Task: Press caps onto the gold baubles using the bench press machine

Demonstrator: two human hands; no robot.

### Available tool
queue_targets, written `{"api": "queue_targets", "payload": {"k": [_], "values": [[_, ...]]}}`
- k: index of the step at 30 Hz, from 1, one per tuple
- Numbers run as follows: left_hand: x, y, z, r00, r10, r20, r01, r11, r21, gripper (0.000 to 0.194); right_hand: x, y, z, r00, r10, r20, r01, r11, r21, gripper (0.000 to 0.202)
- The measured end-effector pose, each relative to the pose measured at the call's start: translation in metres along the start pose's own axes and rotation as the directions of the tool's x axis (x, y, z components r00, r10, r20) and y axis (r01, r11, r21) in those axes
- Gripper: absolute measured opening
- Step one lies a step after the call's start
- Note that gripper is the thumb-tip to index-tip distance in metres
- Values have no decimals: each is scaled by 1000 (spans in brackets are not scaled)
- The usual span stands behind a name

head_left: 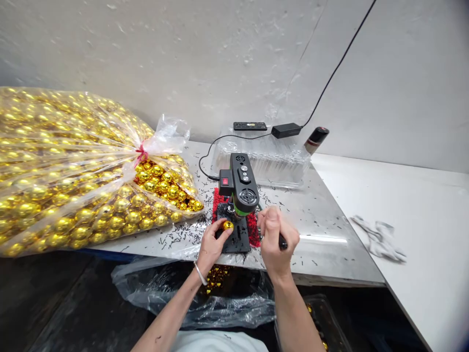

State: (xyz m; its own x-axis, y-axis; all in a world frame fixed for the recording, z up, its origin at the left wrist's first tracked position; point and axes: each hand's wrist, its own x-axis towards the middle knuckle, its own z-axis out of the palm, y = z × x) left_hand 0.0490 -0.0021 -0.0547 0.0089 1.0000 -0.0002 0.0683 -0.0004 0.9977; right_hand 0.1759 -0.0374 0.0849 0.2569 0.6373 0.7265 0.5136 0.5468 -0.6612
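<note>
A small black bench machine [245,186] with round vents and a red switch stands on a red mat [253,230] near the table's front edge. My left hand [214,239] pinches a shiny gold ball [227,225] over the machine's black base plate [237,239], beside the green-ringed head. To the right of the machine, my right hand [276,234] is wrapped round a black lever handle [282,242], whose end shows below the fist.
A big clear bag of gold balls [73,181], tied with pink string, fills the left. Behind are a clear plastic tray [264,166], a power adapter [286,130], a black remote [250,126] and a can [316,140]. Gloves [379,238] lie right; an open bag [176,293] hangs below.
</note>
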Motion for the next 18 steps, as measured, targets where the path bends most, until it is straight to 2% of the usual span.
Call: {"api": "queue_targets", "payload": {"k": [4,9,14,18], "values": [[1,-2,0,978,208,6,-198,924,327,31,-4,1,1,1000,-16,-17,17,1000,14,36],[-1,1,0,921,369,127,-385,809,444,27,-11,5,2,998,-61,-23,61,998,1,34],[2,-2,5,925,357,129,-372,788,490,28,-18,12,-1,993,-118,29,119,993,-12,31],[4,-5,7,928,348,131,-365,783,504,30,-34,28,-1,979,-196,55,196,981,-3,29]]}}
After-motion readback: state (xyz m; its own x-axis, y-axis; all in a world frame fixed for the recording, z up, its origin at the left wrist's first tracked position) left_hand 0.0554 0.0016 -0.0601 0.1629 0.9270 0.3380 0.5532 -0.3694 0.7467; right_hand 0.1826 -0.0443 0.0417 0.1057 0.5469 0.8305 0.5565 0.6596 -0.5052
